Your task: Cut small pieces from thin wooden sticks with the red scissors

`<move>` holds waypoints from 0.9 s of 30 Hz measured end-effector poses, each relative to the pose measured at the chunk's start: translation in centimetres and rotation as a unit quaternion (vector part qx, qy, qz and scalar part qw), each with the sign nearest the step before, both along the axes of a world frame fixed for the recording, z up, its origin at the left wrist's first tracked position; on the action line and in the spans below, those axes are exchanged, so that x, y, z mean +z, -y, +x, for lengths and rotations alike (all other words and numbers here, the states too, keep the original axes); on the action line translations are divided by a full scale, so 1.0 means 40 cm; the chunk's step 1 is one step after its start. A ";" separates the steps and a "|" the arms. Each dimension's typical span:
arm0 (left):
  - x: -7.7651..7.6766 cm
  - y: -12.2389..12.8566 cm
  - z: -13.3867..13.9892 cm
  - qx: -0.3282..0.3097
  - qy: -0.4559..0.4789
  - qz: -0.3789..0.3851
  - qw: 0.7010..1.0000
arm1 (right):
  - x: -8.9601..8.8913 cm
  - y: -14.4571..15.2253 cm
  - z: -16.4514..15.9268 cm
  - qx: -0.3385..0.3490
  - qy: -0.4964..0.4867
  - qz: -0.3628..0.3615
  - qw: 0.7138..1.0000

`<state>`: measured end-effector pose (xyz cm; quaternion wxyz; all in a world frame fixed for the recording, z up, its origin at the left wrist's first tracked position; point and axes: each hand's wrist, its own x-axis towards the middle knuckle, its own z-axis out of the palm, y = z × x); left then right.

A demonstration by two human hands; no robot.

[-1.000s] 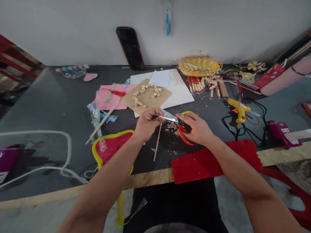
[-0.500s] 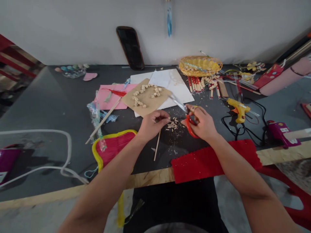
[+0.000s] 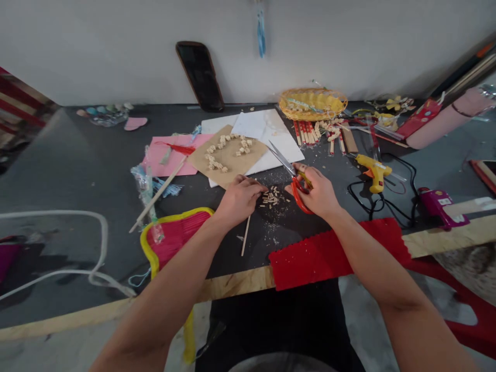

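My right hand is wrapped round a pair of scissors with red handles, their blades a little apart and pointing up and left. My left hand is low over the table, its fingertips together at the left edge of a pile of small cut wooden pieces. Whatever may be between those fingertips is too small to make out. Below that hand lies a thin wooden stick. Beyond it, clusters of glued wooden bits form a curve on brown sandpaper-like card.
A yellow glue gun with a black cord lies on the right. Behind are a yellow basket and a leaning phone. Red felt lies along the front edge, with a pink-and-yellow pouch to its left.
My left hand has come down to the pile's left edge; the small piece seen at its fingertips before no longer shows. The scissors stay in my right hand, and the view has shifted slightly.
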<state>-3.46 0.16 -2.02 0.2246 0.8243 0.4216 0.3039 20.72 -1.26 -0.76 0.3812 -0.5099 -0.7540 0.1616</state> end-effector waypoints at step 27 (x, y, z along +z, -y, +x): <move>0.067 -0.025 0.105 0.033 0.008 -0.044 0.998 | -0.004 -0.011 0.002 0.022 -0.019 0.010 1.000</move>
